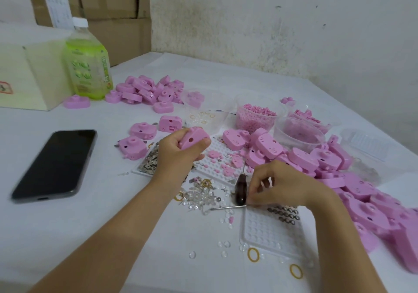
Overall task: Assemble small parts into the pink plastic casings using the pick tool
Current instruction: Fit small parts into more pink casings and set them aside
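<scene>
My left hand (178,154) is raised over the table and grips a pink plastic casing (195,139), with its round hole turned toward me. My right hand (283,186) is low over the table, its fingertips pinched on a thin metal pick (228,207) whose tip points left. A dark-handled tool (240,189) lies right beside those fingers. Small clear and metal parts (201,194) are scattered between my hands. Close in front of my right hand, a clear dimpled tray (271,234) holds rows of small metal rings.
Pink casings are heaped at the right (352,179) and at the back (147,91). Clear tubs of pink bits (255,116) stand behind. A phone (56,163) lies at the left, with a green bottle (87,61) and a box behind it. Yellow rubber bands (253,254) lie near me.
</scene>
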